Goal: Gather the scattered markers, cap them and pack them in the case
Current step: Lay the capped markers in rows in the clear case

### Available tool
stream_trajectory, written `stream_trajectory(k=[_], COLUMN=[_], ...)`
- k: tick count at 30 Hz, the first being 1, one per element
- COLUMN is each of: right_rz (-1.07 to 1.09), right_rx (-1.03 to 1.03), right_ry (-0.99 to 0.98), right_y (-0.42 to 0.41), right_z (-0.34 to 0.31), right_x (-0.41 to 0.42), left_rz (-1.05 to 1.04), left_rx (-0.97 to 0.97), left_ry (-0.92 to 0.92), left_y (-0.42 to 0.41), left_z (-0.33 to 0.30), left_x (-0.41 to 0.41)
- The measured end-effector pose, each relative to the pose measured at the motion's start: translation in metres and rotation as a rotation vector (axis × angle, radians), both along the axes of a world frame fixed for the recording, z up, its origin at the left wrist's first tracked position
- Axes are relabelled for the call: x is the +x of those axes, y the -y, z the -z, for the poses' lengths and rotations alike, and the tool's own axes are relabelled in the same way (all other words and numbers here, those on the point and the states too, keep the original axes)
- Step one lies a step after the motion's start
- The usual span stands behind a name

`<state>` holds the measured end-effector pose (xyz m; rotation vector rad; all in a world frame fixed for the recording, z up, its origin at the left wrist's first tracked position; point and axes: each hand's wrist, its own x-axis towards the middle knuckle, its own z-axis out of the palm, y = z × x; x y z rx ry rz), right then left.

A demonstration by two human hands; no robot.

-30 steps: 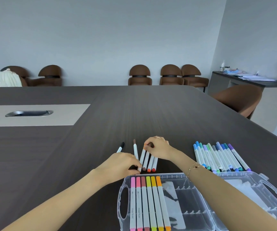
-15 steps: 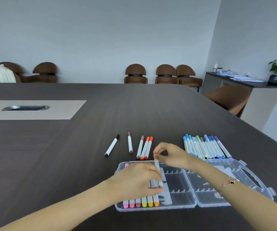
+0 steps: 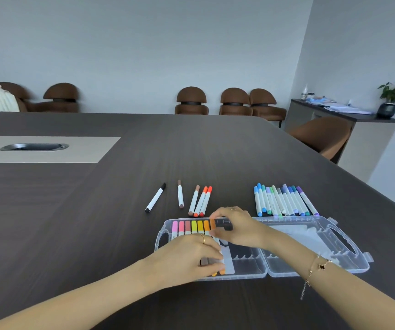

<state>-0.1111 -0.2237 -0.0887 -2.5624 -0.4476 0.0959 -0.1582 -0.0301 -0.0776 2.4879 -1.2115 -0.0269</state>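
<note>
A clear plastic case (image 3: 310,270) lies open on the dark table (image 3: 72,222). Several capped markers, pink through orange (image 3: 190,226), fill slots in its left half. An orange marker (image 3: 212,224) lies at the right end of that row. My right hand (image 3: 237,228) pinches its far end and my left hand (image 3: 191,257) holds its near end, covering the lower parts of the row. Beyond the case lie a black marker (image 3: 155,197), a brown one (image 3: 180,194), and a tan one with two orange-red ones (image 3: 200,201). A cluster of blue, green and purple markers (image 3: 284,201) lies to the right.
A metal cable port (image 3: 34,147) sits in a light panel at the table's left. Brown chairs (image 3: 235,101) line the far wall, one more at the right edge. A side counter with papers and a potted plant (image 3: 393,97) stands at the right.
Both hands carried one orange marker from the loose group on the table to the case and lowered it into the row beside the other orange one. The camera view shifted back.
</note>
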Motion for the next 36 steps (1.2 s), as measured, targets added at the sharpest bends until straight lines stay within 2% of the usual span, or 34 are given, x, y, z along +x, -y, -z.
stream_trajectory(k=[6, 13, 18, 22, 25, 29, 36], right_rz=[0.022, -0.020, 0.034, 0.115, 0.157, 0.181, 0.136], right_rx=[-0.010, -0.044, 0.043, -0.098, -0.159, -0.204, -0.191], right_ry=[0.004, 0.004, 0.042, 0.141, 0.117, 0.102, 0.063], right_y=[0.001, 0.007, 0.007, 0.002, -0.003, -0.007, -0.008], right_z=[0.006, 0.002, -0.015, -0.016, -0.007, 0.008, 0.009], right_x=[0.000, 0.009, 0.042, 0.083, 0.113, 0.133, 0.136], left_rz=[-0.063, -0.043, -0.132, -0.112, -0.057, -0.057, -0.106], left_rx=[-0.017, -0.054, -0.093, 0.026, 0.117, 0.162, 0.140], left_ry=[-0.058, -0.071, 0.036, 0.046, 0.043, 0.134, 0.231], left_y=[0.010, 0.007, -0.019, -0.027, -0.023, -0.018, -0.012], left_z=[0.001, 0.001, -0.012, -0.014, -0.013, -0.007, 0.000], left_x=[0.006, 0.020, 0.075, 0.111, 0.126, 0.137, 0.140])
